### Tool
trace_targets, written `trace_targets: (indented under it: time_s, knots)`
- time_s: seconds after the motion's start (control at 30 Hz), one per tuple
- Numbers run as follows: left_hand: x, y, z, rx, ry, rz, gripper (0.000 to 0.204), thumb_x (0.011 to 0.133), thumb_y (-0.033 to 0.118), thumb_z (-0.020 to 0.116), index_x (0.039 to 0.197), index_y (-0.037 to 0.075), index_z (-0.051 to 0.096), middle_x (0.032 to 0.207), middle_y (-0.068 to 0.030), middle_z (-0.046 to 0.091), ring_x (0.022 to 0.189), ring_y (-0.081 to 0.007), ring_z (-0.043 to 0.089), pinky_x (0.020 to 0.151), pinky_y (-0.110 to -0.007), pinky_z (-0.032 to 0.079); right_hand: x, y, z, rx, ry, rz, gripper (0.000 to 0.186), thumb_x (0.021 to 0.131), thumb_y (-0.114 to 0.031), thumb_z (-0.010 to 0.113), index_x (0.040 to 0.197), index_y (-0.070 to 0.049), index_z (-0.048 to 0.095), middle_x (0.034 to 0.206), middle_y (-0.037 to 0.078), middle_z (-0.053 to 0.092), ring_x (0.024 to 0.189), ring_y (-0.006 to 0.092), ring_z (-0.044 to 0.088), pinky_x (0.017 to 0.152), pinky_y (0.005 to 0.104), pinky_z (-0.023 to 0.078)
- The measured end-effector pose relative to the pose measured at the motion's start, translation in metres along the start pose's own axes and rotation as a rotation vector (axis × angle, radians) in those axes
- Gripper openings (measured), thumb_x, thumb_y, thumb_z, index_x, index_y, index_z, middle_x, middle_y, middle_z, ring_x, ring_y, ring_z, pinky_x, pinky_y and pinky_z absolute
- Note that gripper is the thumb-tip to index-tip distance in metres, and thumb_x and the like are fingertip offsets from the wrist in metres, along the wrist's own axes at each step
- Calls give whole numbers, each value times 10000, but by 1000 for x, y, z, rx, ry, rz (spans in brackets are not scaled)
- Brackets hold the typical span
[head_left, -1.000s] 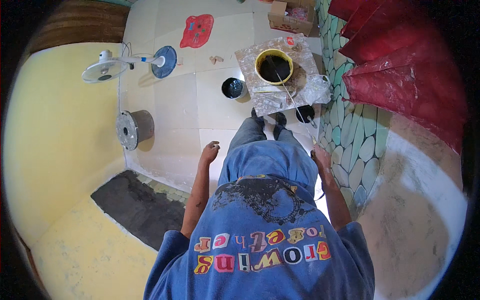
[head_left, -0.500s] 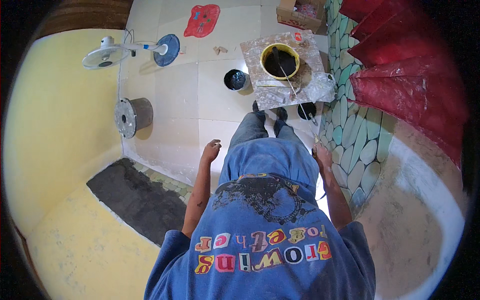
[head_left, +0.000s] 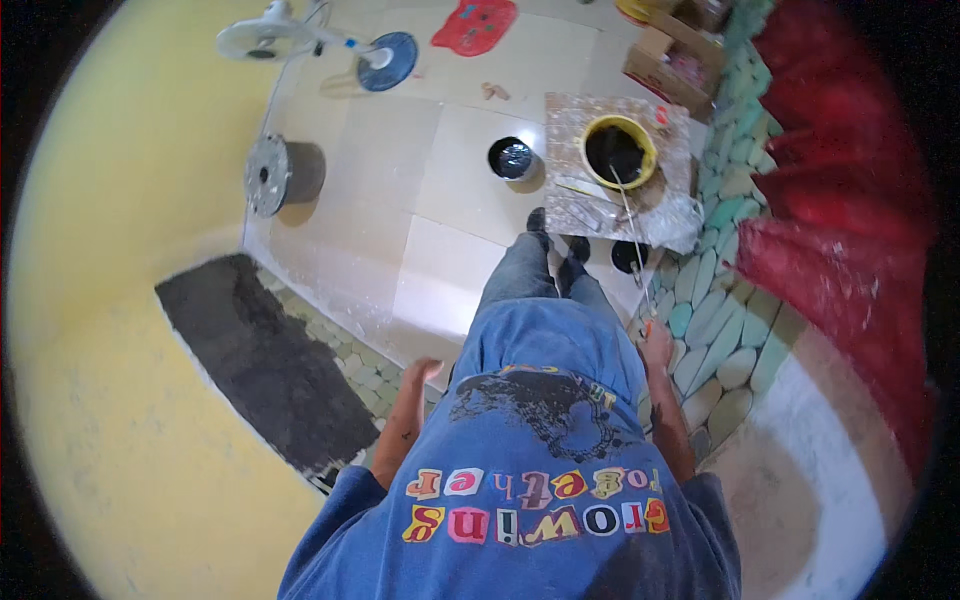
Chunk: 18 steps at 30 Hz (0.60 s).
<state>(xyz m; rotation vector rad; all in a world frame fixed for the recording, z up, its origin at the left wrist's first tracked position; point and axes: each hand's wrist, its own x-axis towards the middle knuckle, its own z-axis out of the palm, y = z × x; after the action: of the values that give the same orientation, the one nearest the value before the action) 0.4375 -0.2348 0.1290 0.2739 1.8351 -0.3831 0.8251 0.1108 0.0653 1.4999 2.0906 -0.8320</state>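
Observation:
My right hand (head_left: 656, 345), low at my right side, is closed around the near end of a long thin metal rod (head_left: 629, 212). The rod's far end dips into dark paste inside a yellow-rimmed bucket (head_left: 650, 150). That bucket stands on a low, stained wooden board (head_left: 567, 125). My left hand (head_left: 424, 372) hangs beside my left hip with loosely parted fingers and holds nothing. To the left of the board, a smaller pail (head_left: 514, 158) has dark, glossy contents. Another dark round container (head_left: 629, 257) sits by the board's near edge.
A grey spool (head_left: 300, 172) and a standing fan (head_left: 385, 60) are along the left wall. Cardboard boxes (head_left: 672, 70) stand at the back right. Red cloth (head_left: 840, 260) hangs over pebble tiling (head_left: 715, 320) on the right. Dark coating (head_left: 260, 350) covers a left-hand strip.
My view has shifted, so the board and bucket appear farther right and slightly lower. My left hand is lower in the picture. My right hand still grips the rod.

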Motion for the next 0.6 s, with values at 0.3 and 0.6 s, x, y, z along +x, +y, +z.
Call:
trace_targets:
  time_s: [0.3, 0.6]
  knots:
    - [-32, -84, 195, -215, -24, 44, 428, 833, 362, 553, 1118, 51, 626, 1152, -252, 588, 1078, -383, 574, 847, -462, 463, 17, -10, -27, 69, 53, 59, 504, 745, -91, 667, 1224, -2, 541, 995, 234, 639, 939, 403, 614, 805, 446, 485]
    - [-34, -41, 281, -797, 327, 159, 274, 749, 297, 645, 865, 50, 672, 826, -230, 646, 807, -382, 633, 687, -447, 465, 11, -31, -43, 144, 116, 99, 393, 745, -96, 638, 1132, -46, 593, 891, 196, 659, 849, 389, 641, 727, 459, 483]
